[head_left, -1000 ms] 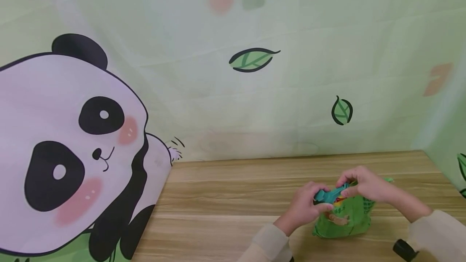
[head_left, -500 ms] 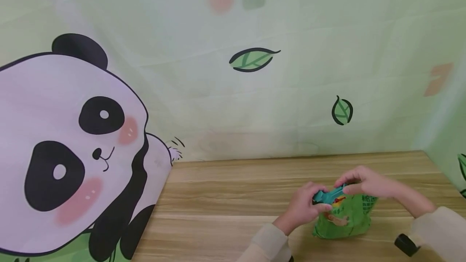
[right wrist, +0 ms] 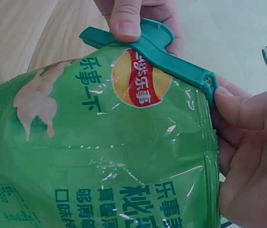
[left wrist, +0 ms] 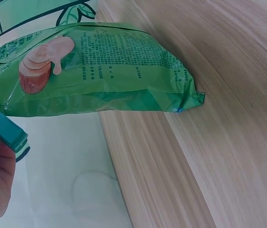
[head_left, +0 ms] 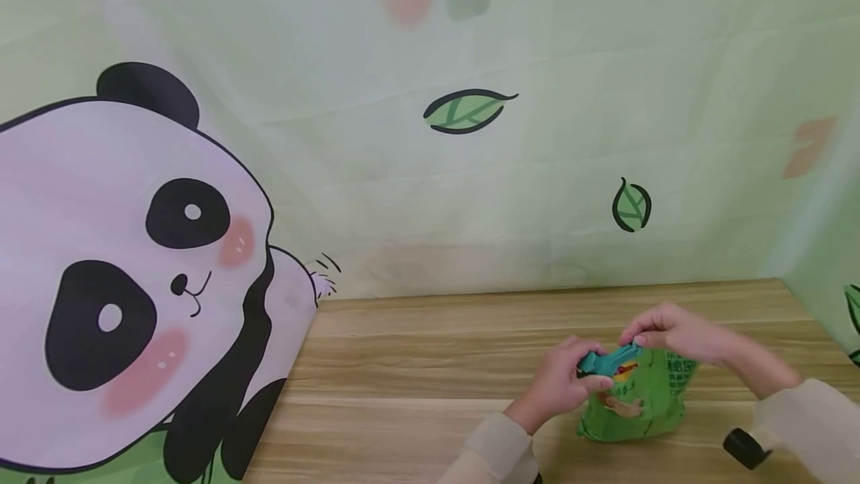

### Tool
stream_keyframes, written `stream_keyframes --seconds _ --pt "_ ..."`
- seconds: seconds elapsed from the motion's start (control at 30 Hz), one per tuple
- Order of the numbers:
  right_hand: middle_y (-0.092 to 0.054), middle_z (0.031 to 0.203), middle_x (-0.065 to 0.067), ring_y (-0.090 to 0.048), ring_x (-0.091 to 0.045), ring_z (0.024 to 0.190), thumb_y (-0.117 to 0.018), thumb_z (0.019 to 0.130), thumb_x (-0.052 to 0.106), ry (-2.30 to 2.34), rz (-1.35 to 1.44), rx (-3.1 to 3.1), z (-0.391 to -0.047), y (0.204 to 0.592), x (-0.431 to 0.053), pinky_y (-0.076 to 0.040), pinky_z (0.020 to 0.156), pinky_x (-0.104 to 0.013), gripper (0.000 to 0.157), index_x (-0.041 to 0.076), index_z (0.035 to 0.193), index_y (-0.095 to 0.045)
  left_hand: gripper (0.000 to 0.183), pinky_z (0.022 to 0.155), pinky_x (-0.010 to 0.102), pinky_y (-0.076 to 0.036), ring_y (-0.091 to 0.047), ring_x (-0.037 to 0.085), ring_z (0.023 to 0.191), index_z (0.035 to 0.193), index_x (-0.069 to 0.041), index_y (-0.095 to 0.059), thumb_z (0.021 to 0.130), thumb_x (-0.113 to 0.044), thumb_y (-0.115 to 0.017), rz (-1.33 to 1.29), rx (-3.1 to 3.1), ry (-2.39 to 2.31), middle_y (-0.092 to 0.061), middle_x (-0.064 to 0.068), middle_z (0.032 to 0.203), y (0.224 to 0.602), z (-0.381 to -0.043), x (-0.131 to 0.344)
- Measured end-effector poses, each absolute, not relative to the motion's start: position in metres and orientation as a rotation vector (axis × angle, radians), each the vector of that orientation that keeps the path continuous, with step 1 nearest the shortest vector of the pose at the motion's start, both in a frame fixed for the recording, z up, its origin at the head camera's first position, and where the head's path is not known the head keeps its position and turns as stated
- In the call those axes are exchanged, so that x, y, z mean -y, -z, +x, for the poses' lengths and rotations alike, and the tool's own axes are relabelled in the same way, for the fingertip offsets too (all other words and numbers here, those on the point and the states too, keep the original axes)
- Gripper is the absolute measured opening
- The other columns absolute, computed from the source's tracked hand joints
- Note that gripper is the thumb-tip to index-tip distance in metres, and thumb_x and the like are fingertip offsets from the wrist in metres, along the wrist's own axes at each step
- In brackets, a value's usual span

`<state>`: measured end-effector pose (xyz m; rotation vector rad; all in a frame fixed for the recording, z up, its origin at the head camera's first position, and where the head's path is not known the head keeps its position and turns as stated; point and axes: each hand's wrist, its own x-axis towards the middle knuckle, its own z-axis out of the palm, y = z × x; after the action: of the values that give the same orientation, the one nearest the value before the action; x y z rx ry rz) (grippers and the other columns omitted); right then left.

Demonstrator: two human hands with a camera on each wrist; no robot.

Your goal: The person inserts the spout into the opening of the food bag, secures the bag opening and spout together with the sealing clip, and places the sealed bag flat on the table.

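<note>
A green chip bag [head_left: 631,402] stands on the table at the right of the head view. Across its top edge lies a teal bag clip [head_left: 611,358]; in the right wrist view the clip [right wrist: 166,61] runs over the bag's upper rim, beside the logo. My left hand [head_left: 554,379] grips the clip's wide end, with the thumb [right wrist: 126,21] pressed on it. With my right hand [head_left: 688,334] I pinch the clip's narrow end, thumb in front and fingers behind the bag's edge. Whether the clip is fastened I cannot tell.
The wooden table [head_left: 403,364] reaches back to a pale green cloth backdrop [head_left: 537,193] with a printed panda [head_left: 222,320] at the left. Another cloth side [head_left: 833,245] borders the table at the right.
The bag's upper right corner, which stuck out behind my right hand, no longer shows there. My right fingers have shifted slightly at the clip's narrow end. The left hand keeps its place.
</note>
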<state>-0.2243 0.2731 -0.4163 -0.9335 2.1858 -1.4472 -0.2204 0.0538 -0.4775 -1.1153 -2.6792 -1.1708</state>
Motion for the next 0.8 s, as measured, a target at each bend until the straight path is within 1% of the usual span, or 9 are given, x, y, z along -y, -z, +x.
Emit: stream_keyframes --seconds 0.23,0.37,0.53,0.67,0.8 --pt "-0.065 0.087 -0.003 -0.058 -0.004 0.074 -0.042 0.089 -0.002 1.413 -0.927 -2.279 -0.222 0.416 -0.270 -0.050 0.063 -0.024 0.019 -0.010 0.094 -0.059 0.029 0.060 0.007 -0.035 -0.041 -0.003 0.073 0.103 -0.014 -0.060 0.077 -0.027 -0.066 -1.127 2.667 1.153 -0.056 -0.004 0.091 0.480 -0.222 -0.054" --pt "-0.065 0.087 -0.011 -0.058 -0.003 0.074 -0.042 0.089 -0.003 1.371 -0.972 -2.344 -0.220 0.414 -0.267 -0.050 0.062 -0.024 0.019 -0.009 0.094 -0.060 0.030 0.059 0.006 -0.034 -0.041 -0.003 0.072 0.103 -0.014 -0.060 0.077 -0.027 -0.066 -1.134 2.660 1.138 -0.057 -0.005 0.091 0.480 -0.223 -0.054" --pt "-0.064 0.092 -0.017 -0.056 0.002 0.080 -0.047 0.088 0.000 1.233 -0.980 -2.498 -0.214 0.411 -0.265 -0.050 0.065 -0.021 0.018 -0.007 0.097 -0.061 0.030 0.061 0.006 -0.035 -0.042 -0.003 0.074 0.104 -0.014 -0.060 0.078 -0.028 -0.065 -1.138 2.656 1.139 -0.057 -0.004 0.093 0.480 -0.223 -0.054" --pt "-0.065 0.095 -0.016 -0.055 0.003 0.085 -0.055 0.084 0.005 1.114 -0.975 -2.622 -0.210 0.409 -0.263 -0.049 0.067 -0.019 0.018 -0.003 0.098 -0.062 0.030 0.061 0.006 -0.035 -0.042 -0.003 0.075 0.105 -0.015 -0.059 0.079 -0.028 -0.064 -1.141 2.655 1.137 -0.057 -0.004 0.094 0.480 -0.223 -0.053" --pt "-0.064 0.095 -0.011 -0.053 0.003 0.088 -0.060 0.079 0.005 1.045 -1.001 -2.683 -0.207 0.408 -0.262 -0.048 0.069 -0.020 0.020 0.000 0.099 -0.061 0.030 0.060 0.005 -0.034 -0.042 -0.002 0.073 0.105 -0.014 -0.059 0.078 -0.028 -0.065 -1.148 2.652 1.125 -0.057 -0.003 0.093 0.480 -0.223 -0.052"
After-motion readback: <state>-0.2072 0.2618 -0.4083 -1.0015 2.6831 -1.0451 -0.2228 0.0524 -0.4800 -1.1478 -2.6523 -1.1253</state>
